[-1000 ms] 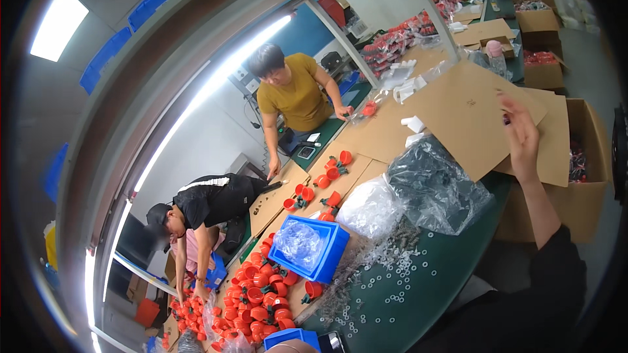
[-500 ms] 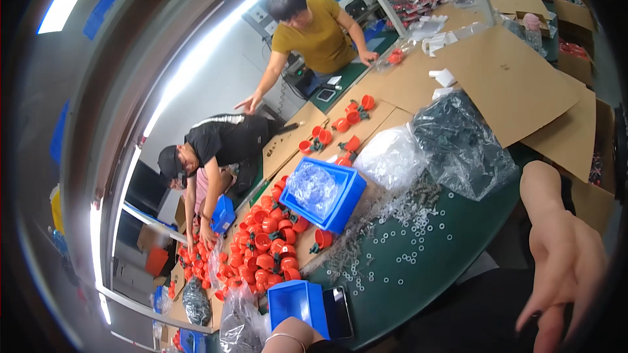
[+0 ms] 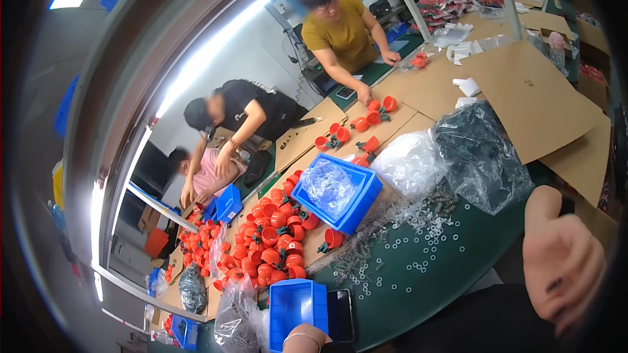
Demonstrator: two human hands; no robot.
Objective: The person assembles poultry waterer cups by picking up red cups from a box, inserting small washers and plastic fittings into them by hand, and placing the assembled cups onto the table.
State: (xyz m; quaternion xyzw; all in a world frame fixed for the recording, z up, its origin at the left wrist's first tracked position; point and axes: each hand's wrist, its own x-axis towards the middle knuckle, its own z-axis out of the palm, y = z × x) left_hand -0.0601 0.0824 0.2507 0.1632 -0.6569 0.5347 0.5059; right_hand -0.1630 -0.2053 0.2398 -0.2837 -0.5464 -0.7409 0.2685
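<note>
Tabletop (image 3: pixel 386 308) in green, blue bin (image 3: pixel 296 304), cardboard (image 3: pixel 536 114), lit tube (image 3: pixel 203 55)

Right hand (image 3: pixel 566 268) pointing down, fingers bent; left hand (image 3: pixel 306 333) at lower edge, mostly unseen.

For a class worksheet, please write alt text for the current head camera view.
A person's right hand, loosely curled, is beside a green worktable scattered with white rings; their left wrist, wearing a bracelet, is by a small blue bin. Red cups are heaped near a blue tub holding clear plastic. Three people are across the table.
</note>
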